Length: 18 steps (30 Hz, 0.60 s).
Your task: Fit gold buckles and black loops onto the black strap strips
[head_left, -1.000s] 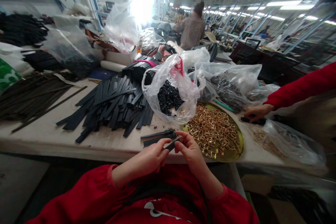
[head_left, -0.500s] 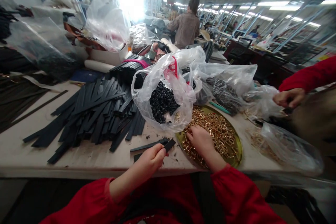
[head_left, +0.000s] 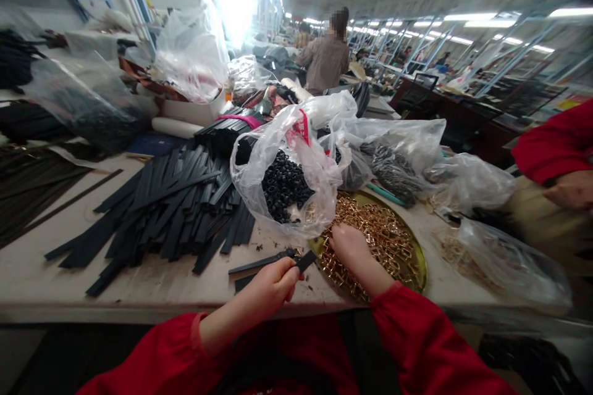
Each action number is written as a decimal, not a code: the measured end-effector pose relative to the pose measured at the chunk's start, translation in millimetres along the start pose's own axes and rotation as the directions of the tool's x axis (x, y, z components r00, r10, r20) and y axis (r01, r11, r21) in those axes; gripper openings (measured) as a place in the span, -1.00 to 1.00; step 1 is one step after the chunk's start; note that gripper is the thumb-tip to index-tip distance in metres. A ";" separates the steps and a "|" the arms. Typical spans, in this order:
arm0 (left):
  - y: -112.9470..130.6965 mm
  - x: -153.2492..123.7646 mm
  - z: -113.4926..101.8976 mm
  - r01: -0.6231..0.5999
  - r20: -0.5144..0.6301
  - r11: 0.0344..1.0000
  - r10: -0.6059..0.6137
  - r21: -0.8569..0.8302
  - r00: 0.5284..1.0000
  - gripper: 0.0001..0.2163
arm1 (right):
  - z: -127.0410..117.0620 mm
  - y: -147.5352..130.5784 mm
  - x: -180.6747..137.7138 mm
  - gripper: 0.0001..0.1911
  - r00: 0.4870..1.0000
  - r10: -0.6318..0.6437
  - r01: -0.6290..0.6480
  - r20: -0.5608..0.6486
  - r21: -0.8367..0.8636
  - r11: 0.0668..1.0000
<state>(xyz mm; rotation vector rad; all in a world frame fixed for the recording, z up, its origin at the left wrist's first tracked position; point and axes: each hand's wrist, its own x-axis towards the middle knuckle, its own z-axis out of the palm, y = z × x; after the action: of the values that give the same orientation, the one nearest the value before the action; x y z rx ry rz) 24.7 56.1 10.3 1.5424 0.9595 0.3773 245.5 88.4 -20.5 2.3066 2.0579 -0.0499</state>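
Observation:
My left hand [head_left: 278,281] is closed round a short black strap [head_left: 306,260], whose end sticks out toward the tray. Over the left part of a round gold tray [head_left: 420,268] is my right hand [head_left: 351,248], its fingers curled in among small gold-coloured buckles [head_left: 380,228]. Whatever those fingers pinch is hidden. Behind the hands, an open clear plastic bag [head_left: 250,197] holds many small black loops [head_left: 285,188]. A spread pile of black straps [head_left: 171,203] lies to the left, and a finished-looking strap [head_left: 254,264] rests beside my left hand.
At the right, a person's red sleeve [head_left: 556,148] and hand [head_left: 573,190] are at the table. More plastic bags [head_left: 514,265] lie on that side, with a teal tool [head_left: 385,194] behind the tray. Another person [head_left: 327,58] stands farther back.
My left hand has shifted slightly right with the strap, nearer the tray. The fingers of my right hand have curled in more. The other person's hand at the right has drawn back rightward.

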 end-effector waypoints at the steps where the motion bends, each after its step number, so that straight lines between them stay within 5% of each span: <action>1: -1.7 -2.5 1.7 -0.004 0.001 1.000 0.004 0.012 1.000 -0.76 | -1.9 -2.0 0.9 -0.86 1.000 0.004 -0.004 -0.009 0.019 1.000; 8: -2.5 -10.1 5.1 -0.053 -0.122 0.999 0.053 -0.002 0.991 -0.74 | -26.0 -0.6 -27.2 -0.75 0.992 0.000 0.038 -0.126 0.304 0.952; 9: -0.8 -8.3 5.4 -0.078 -0.163 0.997 0.075 -0.007 0.984 -0.75 | -28.7 -5.6 -36.4 -0.74 0.994 -0.008 0.060 -0.112 0.474 0.879; 11: 3.2 -5.1 6.4 -0.126 -0.232 0.992 0.119 -0.016 0.966 -0.75 | -31.8 -21.6 -55.3 -0.71 0.998 -0.045 0.050 -0.031 0.847 0.530; 13: 6.2 -4.7 8.0 -0.164 -0.266 0.986 0.149 -0.033 0.952 -0.76 | -32.5 -41.7 -71.5 -0.70 0.994 -0.093 -0.042 0.053 0.993 0.108; 14: 6.8 -6.2 8.9 -0.179 -0.278 0.983 0.163 -0.034 0.947 -0.76 | -32.3 -51.7 -77.6 -0.70 0.991 -0.107 -0.085 0.084 0.996 -0.007; 18: 4.1 -18.0 8.9 -0.209 -0.342 0.976 0.217 0.059 0.914 -0.81 | -29.5 -78.7 -87.8 -0.71 0.990 -0.076 -0.129 0.118 0.976 -0.176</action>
<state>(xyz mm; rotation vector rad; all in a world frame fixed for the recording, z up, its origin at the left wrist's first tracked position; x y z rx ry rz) 21.6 37.0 17.1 1.6373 1.0684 0.8187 157.0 11.9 12.7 2.4909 1.9365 -2.7937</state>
